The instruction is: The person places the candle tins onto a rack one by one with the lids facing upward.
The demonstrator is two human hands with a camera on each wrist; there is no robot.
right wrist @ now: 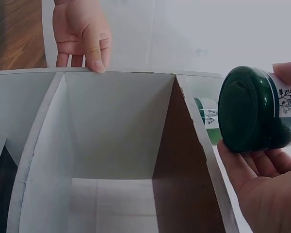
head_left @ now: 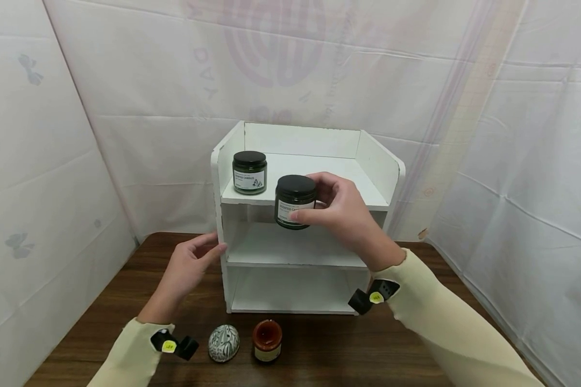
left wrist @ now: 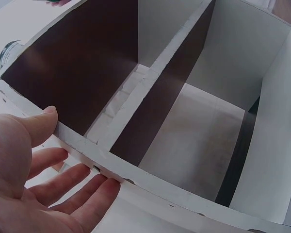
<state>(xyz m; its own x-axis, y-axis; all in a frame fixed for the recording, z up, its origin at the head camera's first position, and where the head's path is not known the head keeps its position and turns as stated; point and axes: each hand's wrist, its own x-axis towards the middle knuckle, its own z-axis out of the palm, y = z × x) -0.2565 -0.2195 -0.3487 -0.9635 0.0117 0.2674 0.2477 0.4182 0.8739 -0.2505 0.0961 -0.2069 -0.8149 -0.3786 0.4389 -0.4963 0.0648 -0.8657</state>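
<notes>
A dark brown wooden bench (head_left: 339,355) spans the bottom of the head view; on it, mid-frame, stands a white-painted wooden shelf unit (head_left: 295,142); at its left side the left hand (head_left: 191,263), fingers loosely extended, touches the side panel and grips nothing; right of centre, the right hand (head_left: 346,209) curls thumb and fingers round a dark green glass jar with black lid (head_left: 288,199), lifted at mid-frame; a matching dark green jar (head_left: 249,173) stands on the top shelf, left of it; bottom centre sit a red-brown glass jar (head_left: 267,339) and a black-and-white patterned oval ornament (head_left: 224,343). The held jar should be fairly heavy, stiff, slick and breakable; best gripped round its body (the lid might twist loose); its partly covered label reads "SCENTED CA"; the matching jar's, "SCENTED CANDLES"; finer print is illegible.
</notes>
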